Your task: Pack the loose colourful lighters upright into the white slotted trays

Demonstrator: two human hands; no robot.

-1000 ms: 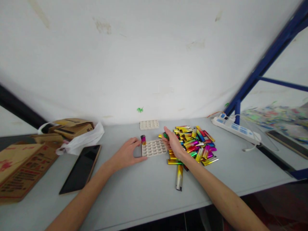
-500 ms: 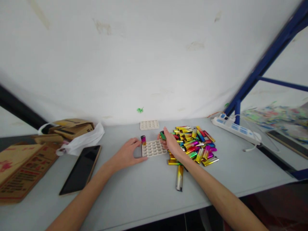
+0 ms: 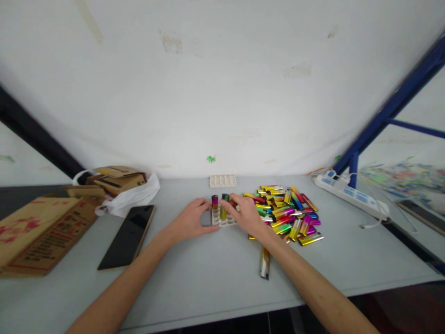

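Observation:
My left hand (image 3: 189, 219) curves round the left end of a cream tray with round holes (image 3: 215, 222), thumb at its front edge and fingertips at its back left corner. One purple-and-gold lighter (image 3: 214, 204) stands upright in the tray's left end. Just right of it, my right hand (image 3: 245, 213) pinches a green-and-yellow lighter (image 3: 223, 211), held upright over the tray; whether its base sits in a hole I cannot tell. The right hand covers the tray's right part. A pile of shiny coloured lighters (image 3: 283, 213) lies to the right, with one lighter (image 3: 264, 263) apart in front.
A second cream tray (image 3: 223, 180) lies by the wall. On the left are a black tablet (image 3: 127, 237), a cardboard box (image 3: 45, 232), a smaller opened box (image 3: 120, 178) and a white plastic bag (image 3: 135, 199). A power strip (image 3: 352, 194) with cables lies at the right.
My right hand has moved left from the pile's edge to above the tray, bringing the green-and-yellow lighter upright beside the purple-and-gold one. My left hand stays at the tray. The view has shifted slightly.

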